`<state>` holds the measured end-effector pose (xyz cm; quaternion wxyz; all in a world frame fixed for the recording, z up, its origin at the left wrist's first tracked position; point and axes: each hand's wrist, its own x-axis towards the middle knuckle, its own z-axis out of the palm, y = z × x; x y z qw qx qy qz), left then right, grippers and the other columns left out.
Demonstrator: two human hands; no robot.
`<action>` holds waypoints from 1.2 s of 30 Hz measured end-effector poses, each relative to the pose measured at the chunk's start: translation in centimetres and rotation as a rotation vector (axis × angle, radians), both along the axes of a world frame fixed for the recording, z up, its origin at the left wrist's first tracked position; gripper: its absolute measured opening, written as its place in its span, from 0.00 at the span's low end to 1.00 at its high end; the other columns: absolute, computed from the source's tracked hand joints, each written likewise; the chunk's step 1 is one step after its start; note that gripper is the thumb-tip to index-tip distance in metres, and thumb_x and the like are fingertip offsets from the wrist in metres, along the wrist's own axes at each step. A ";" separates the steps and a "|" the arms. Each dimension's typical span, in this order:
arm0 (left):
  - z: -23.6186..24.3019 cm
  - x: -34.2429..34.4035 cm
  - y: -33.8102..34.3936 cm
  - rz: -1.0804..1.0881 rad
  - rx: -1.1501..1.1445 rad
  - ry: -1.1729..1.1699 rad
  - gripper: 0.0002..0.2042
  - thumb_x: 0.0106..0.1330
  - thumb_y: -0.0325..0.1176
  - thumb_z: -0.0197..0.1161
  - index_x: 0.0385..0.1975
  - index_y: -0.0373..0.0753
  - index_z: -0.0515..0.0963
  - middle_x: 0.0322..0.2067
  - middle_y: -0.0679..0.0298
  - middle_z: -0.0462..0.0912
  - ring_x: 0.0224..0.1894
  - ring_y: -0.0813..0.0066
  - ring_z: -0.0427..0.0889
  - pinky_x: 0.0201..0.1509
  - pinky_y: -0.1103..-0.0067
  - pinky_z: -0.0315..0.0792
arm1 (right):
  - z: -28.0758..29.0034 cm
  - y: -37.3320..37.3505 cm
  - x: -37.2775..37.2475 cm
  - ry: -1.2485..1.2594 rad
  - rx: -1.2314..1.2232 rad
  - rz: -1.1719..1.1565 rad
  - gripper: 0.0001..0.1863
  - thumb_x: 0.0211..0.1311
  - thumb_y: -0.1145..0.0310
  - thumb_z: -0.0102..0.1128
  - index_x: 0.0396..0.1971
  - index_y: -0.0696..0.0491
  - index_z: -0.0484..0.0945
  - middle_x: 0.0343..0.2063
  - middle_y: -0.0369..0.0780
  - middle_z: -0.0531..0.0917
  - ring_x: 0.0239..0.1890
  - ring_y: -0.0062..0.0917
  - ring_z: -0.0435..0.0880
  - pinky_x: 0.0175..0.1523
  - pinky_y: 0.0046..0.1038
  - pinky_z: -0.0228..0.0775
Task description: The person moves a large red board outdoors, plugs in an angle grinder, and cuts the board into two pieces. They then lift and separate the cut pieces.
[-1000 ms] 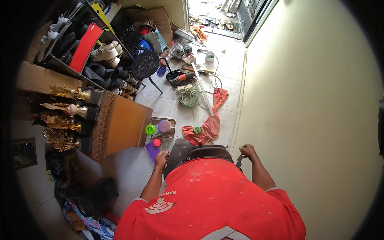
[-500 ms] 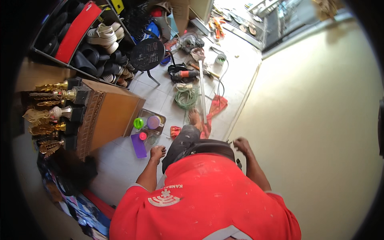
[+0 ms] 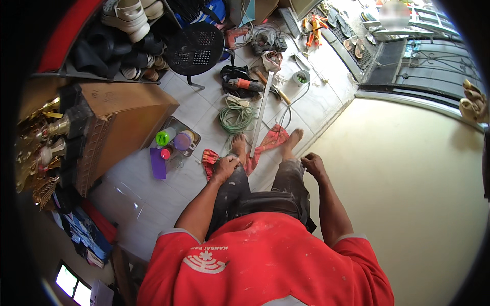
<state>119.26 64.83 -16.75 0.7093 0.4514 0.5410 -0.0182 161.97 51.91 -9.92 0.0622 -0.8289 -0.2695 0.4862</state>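
My left hand [image 3: 226, 167] is closed, its fingers curled against the left leg of my dark, paint-spotted trousers [image 3: 235, 183] near the knee. My right hand [image 3: 313, 164] is also curled, beside the right trouser leg [image 3: 291, 176], close to the wall. Whether either hand pinches cloth or something small is hidden. On the floor ahead, between my bare feet, a long pale metal bar [image 3: 262, 112] lies with its near end on a red patterned cloth [image 3: 275, 136]. A green coiled hose or cable [image 3: 236, 118] sits to its left, below an orange and black power tool [image 3: 245, 84].
At left are a tray [image 3: 196, 148] with lidded containers, a purple piece [image 3: 157, 164], a wooden cabinet [image 3: 127, 109] bearing trophies, and a black stool [image 3: 195, 48]. A hammer [image 3: 282, 95] and a small tub [image 3: 301, 77] lie ahead. A cream wall [image 3: 403, 194] bounds the right; a metal gate [image 3: 423, 61] stands beyond.
I have stepped forward, so both feet now show. My left hand has moved from beside my hip to the left trouser leg; my right hand now sits beside the right leg.
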 end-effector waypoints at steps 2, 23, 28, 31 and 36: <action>-1.8 1.4 -0.4 0.040 0.115 -0.007 0.15 0.78 0.41 0.62 0.44 0.33 0.86 0.36 0.66 0.89 0.37 0.80 0.85 0.43 0.80 0.79 | -4.7 5.0 0.5 0.045 0.051 0.072 0.22 0.65 0.52 0.67 0.34 0.61 0.87 0.28 0.48 0.90 0.31 0.35 0.90 0.40 0.37 0.82; -30.8 22.5 5.0 0.167 0.284 0.443 0.39 0.60 0.43 0.80 0.69 0.36 0.69 0.61 0.51 0.78 0.66 0.52 0.77 0.74 0.64 0.66 | -43.6 21.3 -4.4 0.704 0.336 -0.182 0.11 0.73 0.66 0.68 0.40 0.60 0.85 0.32 0.38 0.90 0.34 0.20 0.86 0.44 0.27 0.79; -33.7 19.0 1.0 0.470 0.235 0.572 0.32 0.56 0.39 0.82 0.56 0.31 0.74 0.54 0.41 0.83 0.55 0.44 0.85 0.59 0.61 0.78 | -38.2 19.1 -9.8 0.778 0.175 0.156 0.10 0.71 0.67 0.69 0.45 0.58 0.87 0.35 0.40 0.91 0.39 0.22 0.88 0.49 0.30 0.81; -35.8 13.7 -1.6 0.800 0.058 0.556 0.26 0.60 0.37 0.78 0.52 0.29 0.75 0.50 0.42 0.85 0.50 0.47 0.88 0.53 0.62 0.81 | -39.5 21.5 -10.7 0.576 0.271 0.187 0.12 0.68 0.66 0.70 0.46 0.56 0.86 0.39 0.46 0.91 0.41 0.36 0.91 0.50 0.36 0.81; -41.0 3.4 -1.1 0.891 -0.005 0.775 0.15 0.62 0.34 0.69 0.40 0.28 0.79 0.34 0.51 0.86 0.36 0.59 0.85 0.45 0.65 0.80 | -43.5 27.2 -12.8 -0.073 0.552 0.342 0.27 0.56 0.59 0.79 0.52 0.55 0.79 0.49 0.48 0.84 0.52 0.48 0.82 0.58 0.45 0.75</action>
